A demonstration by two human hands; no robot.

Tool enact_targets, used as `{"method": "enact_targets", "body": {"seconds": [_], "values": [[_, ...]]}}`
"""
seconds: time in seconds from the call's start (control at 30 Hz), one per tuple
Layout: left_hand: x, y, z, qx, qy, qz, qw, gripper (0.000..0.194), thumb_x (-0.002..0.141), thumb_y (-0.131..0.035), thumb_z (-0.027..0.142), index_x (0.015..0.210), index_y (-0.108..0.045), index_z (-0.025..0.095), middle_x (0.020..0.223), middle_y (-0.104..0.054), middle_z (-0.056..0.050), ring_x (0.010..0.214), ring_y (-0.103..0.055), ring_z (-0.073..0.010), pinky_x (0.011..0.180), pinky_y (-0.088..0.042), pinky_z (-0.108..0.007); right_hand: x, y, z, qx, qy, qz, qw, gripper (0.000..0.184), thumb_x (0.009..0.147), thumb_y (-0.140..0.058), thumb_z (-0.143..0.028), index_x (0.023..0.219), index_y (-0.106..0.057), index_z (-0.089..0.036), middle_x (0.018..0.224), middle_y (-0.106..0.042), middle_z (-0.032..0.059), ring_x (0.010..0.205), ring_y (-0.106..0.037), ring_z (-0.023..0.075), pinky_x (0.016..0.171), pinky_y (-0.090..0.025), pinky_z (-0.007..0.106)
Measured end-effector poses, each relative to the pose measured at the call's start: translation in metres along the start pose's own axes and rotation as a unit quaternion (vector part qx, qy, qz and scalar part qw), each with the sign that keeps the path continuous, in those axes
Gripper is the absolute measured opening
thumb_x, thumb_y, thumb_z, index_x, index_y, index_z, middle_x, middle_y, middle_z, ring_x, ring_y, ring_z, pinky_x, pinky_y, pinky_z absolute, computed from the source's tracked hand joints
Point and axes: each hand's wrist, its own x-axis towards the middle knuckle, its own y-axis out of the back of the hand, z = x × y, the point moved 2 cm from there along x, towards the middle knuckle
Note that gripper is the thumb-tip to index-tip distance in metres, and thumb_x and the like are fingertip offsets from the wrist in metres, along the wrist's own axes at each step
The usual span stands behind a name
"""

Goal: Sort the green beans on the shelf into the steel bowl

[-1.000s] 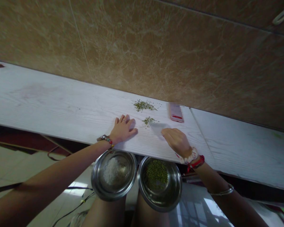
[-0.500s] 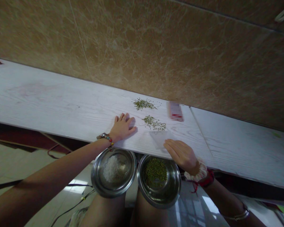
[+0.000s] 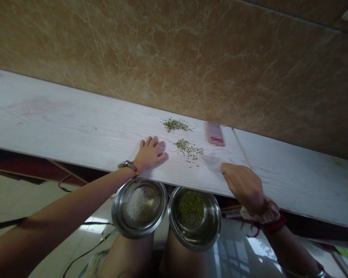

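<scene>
Mung beans point(image 3: 186, 146) behind the front edge of the surface point(image 3: 75, 127) want gentle strokes, right hand point(image 3: 244, 186) pinching translucent sheet point(image 3: 212, 162), left hand point(image 3: 147, 155) splayed, empty.

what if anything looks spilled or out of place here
Loose beans lie in two patches on the table, near the left hand, outside the bowl that holds similar ones. That looks odd, but whether they spilled or were placed, I can't tell.
</scene>
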Motion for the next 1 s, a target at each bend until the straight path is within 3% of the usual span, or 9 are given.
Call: {"method": "enact_targets", "body": {"seconds": [0.13, 0.53, 0.83, 1.0], "values": [[0.0, 0.001, 0.0, 0.004, 0.008, -0.006, 1.0, 0.049, 0.088, -0.039, 0.046, 0.124, -0.052, 0.016, 0.136, -0.043, -0.017, 0.126, -0.035, -0.0369, 0.1, -0.028, -0.053, -0.008, -0.009, 0.015, -0.041, -0.013, -0.01, 0.999, 0.018, 0.085, -0.052, -0.008, 0.099, -0.061, -0.014, 0.084, -0.072, 0.0083, 0.078, -0.065, 0.0174, 0.072, -0.049, 0.029], [0.001, -0.004, -0.003, -0.025, 0.01, 0.009, 1.0, 0.048, 0.086, -0.04, 0.047, 0.124, -0.052, 0.021, 0.138, -0.043, -0.012, 0.129, -0.031, -0.0361, 0.101, -0.025, -0.054, -0.021, -0.015, 0.017, -0.032, -0.036, -0.031, 0.998, 0.026, 0.085, -0.048, -0.007, 0.103, -0.064, -0.016, 0.087, -0.072, 0.0077, 0.08, -0.065, 0.0188, 0.073, -0.048, 0.031], [0.001, -0.004, -0.002, -0.007, 0.006, -0.001, 1.0, 0.051, 0.087, -0.038, 0.047, 0.125, -0.052, 0.016, 0.137, -0.042, -0.017, 0.127, -0.033, -0.0366, 0.1, -0.027, -0.053, -0.02, -0.002, 0.004, 0.004, -0.009, -0.031, 0.999, 0.022, 0.085, -0.049, -0.008, 0.098, -0.065, -0.014, 0.086, -0.072, 0.0085, 0.08, -0.065, 0.0189, 0.072, -0.05, 0.031], [0.001, -0.006, -0.004, -0.021, 0.002, 0.013, 1.0, 0.048, 0.086, -0.039, 0.049, 0.124, -0.052, 0.022, 0.136, -0.044, -0.012, 0.127, -0.033, -0.0355, 0.1, -0.027, -0.053, -0.022, -0.002, 0.002, 0.011, -0.029, -0.045, 0.998, 0.023, 0.085, -0.05, -0.01, 0.102, -0.065, -0.014, 0.088, -0.072, 0.0089, 0.082, -0.065, 0.0192, 0.074, -0.05, 0.032]]}}
